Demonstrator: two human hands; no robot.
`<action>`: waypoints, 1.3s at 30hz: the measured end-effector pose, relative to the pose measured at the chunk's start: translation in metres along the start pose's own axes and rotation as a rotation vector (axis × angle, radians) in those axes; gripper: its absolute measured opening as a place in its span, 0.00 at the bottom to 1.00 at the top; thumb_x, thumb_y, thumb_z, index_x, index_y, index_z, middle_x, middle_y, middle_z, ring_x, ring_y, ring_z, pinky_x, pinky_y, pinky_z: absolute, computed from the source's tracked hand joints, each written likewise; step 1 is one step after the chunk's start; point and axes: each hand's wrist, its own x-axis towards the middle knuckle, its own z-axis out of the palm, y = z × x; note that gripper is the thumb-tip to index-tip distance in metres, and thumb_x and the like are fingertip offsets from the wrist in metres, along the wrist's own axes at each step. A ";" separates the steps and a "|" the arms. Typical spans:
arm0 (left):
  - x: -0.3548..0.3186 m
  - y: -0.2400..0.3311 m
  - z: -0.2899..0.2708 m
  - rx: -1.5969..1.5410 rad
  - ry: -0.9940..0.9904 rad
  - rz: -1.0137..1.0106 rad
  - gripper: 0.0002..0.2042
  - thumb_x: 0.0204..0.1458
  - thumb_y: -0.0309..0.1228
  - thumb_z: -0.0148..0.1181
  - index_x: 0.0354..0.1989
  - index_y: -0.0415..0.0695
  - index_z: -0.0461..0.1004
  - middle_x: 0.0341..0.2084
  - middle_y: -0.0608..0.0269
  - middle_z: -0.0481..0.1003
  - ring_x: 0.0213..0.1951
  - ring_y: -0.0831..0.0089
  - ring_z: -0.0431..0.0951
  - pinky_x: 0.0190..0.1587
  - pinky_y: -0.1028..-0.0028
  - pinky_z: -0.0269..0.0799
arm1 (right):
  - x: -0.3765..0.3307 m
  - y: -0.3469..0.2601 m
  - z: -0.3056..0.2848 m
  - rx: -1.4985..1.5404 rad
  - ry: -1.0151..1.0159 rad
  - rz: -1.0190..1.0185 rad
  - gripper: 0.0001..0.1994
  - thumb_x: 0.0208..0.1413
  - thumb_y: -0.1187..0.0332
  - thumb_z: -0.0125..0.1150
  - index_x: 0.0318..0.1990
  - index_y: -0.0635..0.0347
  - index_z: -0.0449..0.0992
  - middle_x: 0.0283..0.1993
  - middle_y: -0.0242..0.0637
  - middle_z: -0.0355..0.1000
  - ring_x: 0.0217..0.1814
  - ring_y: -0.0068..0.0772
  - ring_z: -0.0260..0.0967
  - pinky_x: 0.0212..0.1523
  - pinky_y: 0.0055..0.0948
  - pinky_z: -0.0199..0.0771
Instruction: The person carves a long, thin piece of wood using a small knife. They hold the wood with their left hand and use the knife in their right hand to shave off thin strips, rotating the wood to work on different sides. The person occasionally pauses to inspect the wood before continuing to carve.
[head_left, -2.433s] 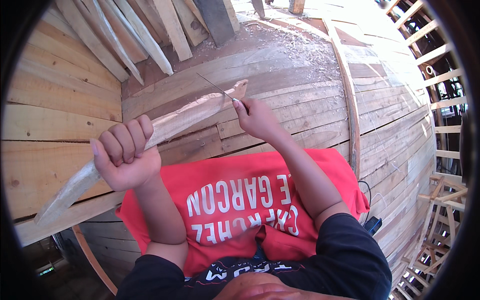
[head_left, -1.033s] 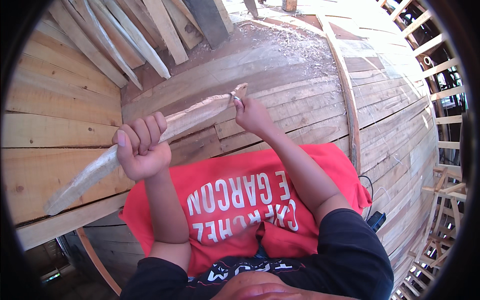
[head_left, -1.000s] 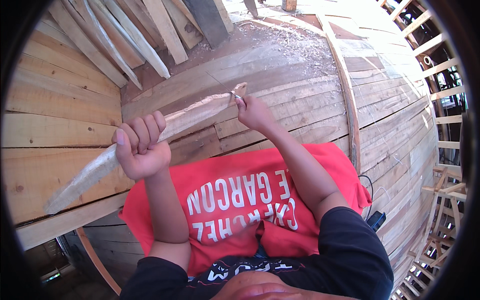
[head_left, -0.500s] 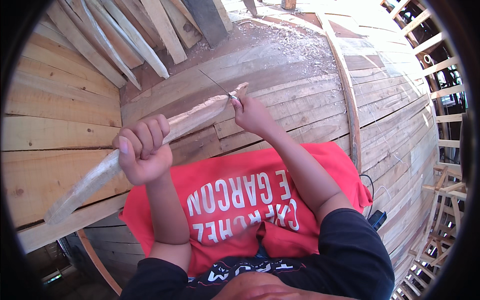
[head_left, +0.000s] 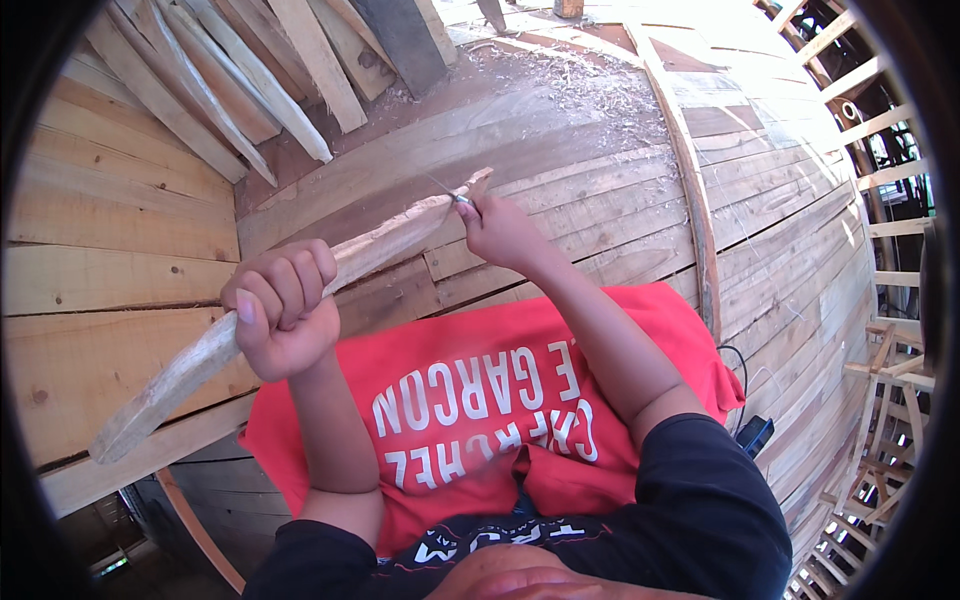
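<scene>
A long, curved, pale piece of wood [head_left: 390, 232] slants across in front of me, from low on the left up to the middle. My left hand [head_left: 285, 305] is wrapped tightly around its lower half. At the upper end, my right hand [head_left: 495, 228] holds a thin-bladed knife [head_left: 456, 196] in a closed grip, hiding the handle. The blade is faint and crosses the wood near its tip. The wood's upper edge looks rough and cut. Red cloth [head_left: 460, 330] with white print lies over my lap below both hands.
Several rough timber pieces [head_left: 285, 100] lean together at the far left. Wood shavings [head_left: 600, 90] litter the curved planked surface [head_left: 590, 225] ahead. A long batten [head_left: 690, 180] runs over the planks to the right. A small black device [head_left: 755, 436] with a cable sits beside my right arm.
The knife blade stood out as a long dark line and is now faint and looks shorter. My right hand and the wood have shifted only slightly; the left grip is unchanged.
</scene>
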 end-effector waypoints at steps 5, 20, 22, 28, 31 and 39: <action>-0.003 0.001 -0.008 -0.016 0.041 0.024 0.21 0.62 0.35 0.45 0.15 0.51 0.50 0.08 0.75 0.49 0.13 0.79 0.43 0.21 0.73 0.44 | -0.010 -0.026 -0.014 0.059 -0.019 -0.080 0.21 0.67 0.56 0.45 0.32 0.67 0.73 0.26 0.56 0.72 0.33 0.62 0.71 0.36 0.54 0.68; -0.003 -0.001 -0.008 0.002 0.006 0.003 0.21 0.62 0.37 0.44 0.15 0.53 0.50 0.09 0.77 0.49 0.12 0.80 0.44 0.23 0.74 0.44 | -0.012 -0.031 -0.030 0.009 0.017 -0.036 0.21 0.67 0.57 0.46 0.30 0.66 0.75 0.27 0.56 0.73 0.33 0.62 0.72 0.36 0.55 0.68; -0.005 0.000 -0.008 0.012 -0.010 0.003 0.21 0.62 0.37 0.44 0.15 0.53 0.50 0.09 0.77 0.49 0.12 0.80 0.44 0.22 0.74 0.44 | -0.011 -0.027 -0.020 0.053 0.040 -0.073 0.20 0.67 0.57 0.47 0.30 0.65 0.74 0.27 0.57 0.72 0.32 0.63 0.71 0.35 0.55 0.67; -0.004 0.002 -0.010 0.004 0.005 -0.012 0.21 0.62 0.37 0.44 0.15 0.53 0.50 0.09 0.76 0.49 0.13 0.81 0.45 0.23 0.74 0.44 | -0.002 -0.020 -0.017 -0.066 -0.073 -0.040 0.20 0.67 0.57 0.47 0.30 0.66 0.73 0.24 0.56 0.71 0.30 0.62 0.71 0.35 0.54 0.68; -0.005 -0.001 -0.007 0.001 0.009 0.003 0.21 0.62 0.36 0.45 0.15 0.52 0.50 0.09 0.76 0.49 0.13 0.80 0.44 0.22 0.74 0.44 | -0.009 -0.019 -0.010 0.020 0.009 -0.072 0.22 0.67 0.56 0.46 0.29 0.66 0.73 0.23 0.55 0.71 0.30 0.62 0.70 0.34 0.54 0.68; -0.002 -0.002 -0.003 -0.016 -0.026 -0.015 0.21 0.62 0.37 0.45 0.15 0.53 0.50 0.09 0.76 0.49 0.13 0.80 0.45 0.23 0.74 0.44 | -0.003 -0.001 -0.001 -0.023 0.046 -0.014 0.23 0.67 0.55 0.46 0.28 0.67 0.73 0.24 0.54 0.72 0.31 0.63 0.70 0.34 0.53 0.68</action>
